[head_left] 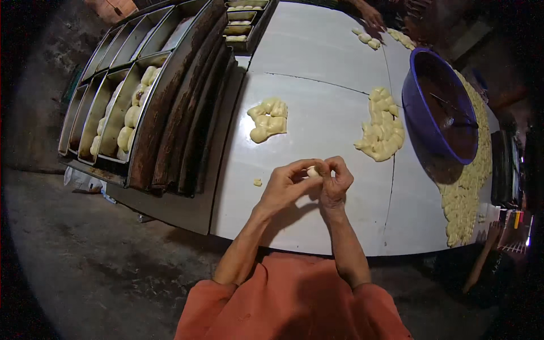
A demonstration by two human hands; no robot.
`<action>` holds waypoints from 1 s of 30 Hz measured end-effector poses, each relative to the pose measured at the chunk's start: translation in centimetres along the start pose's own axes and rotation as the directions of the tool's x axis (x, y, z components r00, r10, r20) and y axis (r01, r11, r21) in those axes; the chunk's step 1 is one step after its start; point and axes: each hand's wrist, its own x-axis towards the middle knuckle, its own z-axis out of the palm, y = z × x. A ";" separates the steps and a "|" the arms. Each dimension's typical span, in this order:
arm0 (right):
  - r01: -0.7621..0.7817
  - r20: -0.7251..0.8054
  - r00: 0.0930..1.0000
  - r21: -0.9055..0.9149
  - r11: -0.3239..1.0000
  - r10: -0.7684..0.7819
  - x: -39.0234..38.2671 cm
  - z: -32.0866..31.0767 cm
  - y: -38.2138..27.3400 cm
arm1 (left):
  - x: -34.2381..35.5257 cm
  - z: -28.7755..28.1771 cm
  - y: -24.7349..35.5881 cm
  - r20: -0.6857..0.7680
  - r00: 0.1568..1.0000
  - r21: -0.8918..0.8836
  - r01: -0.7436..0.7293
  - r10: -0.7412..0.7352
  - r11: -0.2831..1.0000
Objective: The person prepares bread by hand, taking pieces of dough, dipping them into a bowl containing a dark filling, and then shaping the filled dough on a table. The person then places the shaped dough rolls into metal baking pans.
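My left hand (286, 184) and my right hand (335, 184) meet over the white worktop (306, 221), both closed around a small pale piece of dough (311, 171), partly hidden by my fingers. Beyond them lie two clusters of dough pieces, one at the left (266, 120) and a larger one at the right (378, 127). A small scrap of dough (258, 182) sits left of my hands.
Stacked metal tins (105, 122), some holding dough, fill the left side; more tins (241, 22) stand behind. A purple basin (422, 113) with dark contents stands beside spread dough (462, 209) at the right. A co-worker's hand (368, 14) reaches toward dough at the far edge.
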 end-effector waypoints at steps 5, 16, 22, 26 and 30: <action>-0.282 0.192 0.945 0.071 0.957 0.264 0.2 -1.1 -1.8 | -0.3 0.0 0.4 -0.205 0.977 -0.017 0.055 -0.058 0.998; -0.084 0.415 0.874 -0.382 0.920 0.252 -1.0 -2.1 -2.9 | -3.1 -1.1 -0.4 -0.036 0.909 0.944 -0.105 0.415 0.311; -0.082 0.297 0.934 -0.364 0.928 0.199 3.0 1.7 -1.1 | -2.4 -2.8 -0.3 -0.070 0.909 0.920 -0.100 0.411 0.379; 0.126 0.351 0.935 -0.466 0.876 0.052 6.7 6.6 -1.6 | -0.1 -6.2 1.6 -0.137 0.837 0.959 -0.021 0.530 0.281; 0.346 0.430 0.896 -0.511 0.787 -0.115 8.3 9.5 -0.3 | 3.5 -9.2 3.3 -0.095 0.821 0.991 0.025 0.563 0.131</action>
